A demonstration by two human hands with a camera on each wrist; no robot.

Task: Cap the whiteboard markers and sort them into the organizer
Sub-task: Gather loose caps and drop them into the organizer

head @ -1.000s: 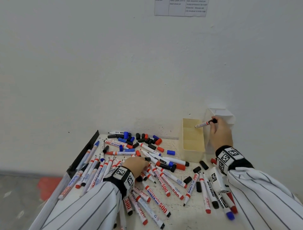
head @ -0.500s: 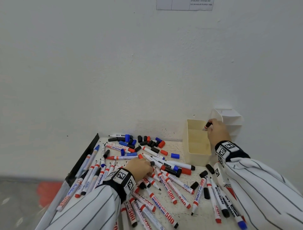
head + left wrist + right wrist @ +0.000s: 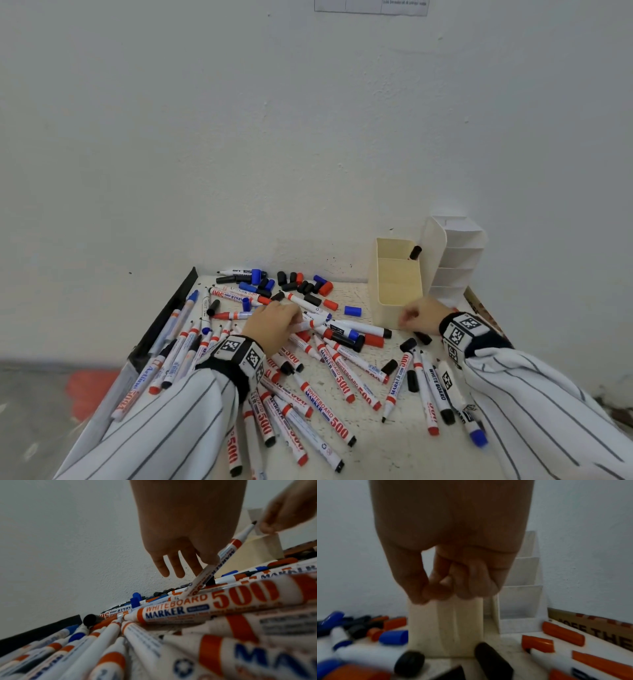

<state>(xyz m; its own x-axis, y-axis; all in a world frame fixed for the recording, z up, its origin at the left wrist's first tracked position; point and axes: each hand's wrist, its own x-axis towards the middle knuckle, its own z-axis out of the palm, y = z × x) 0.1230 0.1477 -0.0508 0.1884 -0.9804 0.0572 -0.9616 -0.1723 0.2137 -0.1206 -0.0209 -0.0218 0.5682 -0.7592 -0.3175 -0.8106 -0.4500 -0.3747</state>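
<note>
Smooth white plastic marker [image 3: 215, 563], uncapped and tilted, sits pinched in my left hand [image 3: 274, 323] above the heap, while my right hand [image 3: 423, 317], fingers curled and holding nothing, blurs before the cream organizer [image 3: 394, 284] holding one black-capped marker [image 3: 415, 253].

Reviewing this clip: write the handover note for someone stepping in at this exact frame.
Left hand pinches an uncapped red marker, tilted up out of the pile.
Right hand holds nothing, fingers curled, in front of the cream bin.
Done: one black-capped marker stands in the bin's far compartment.
Left: many markers and loose caps lie on the table; the white tiered organizer looks empty.
</note>
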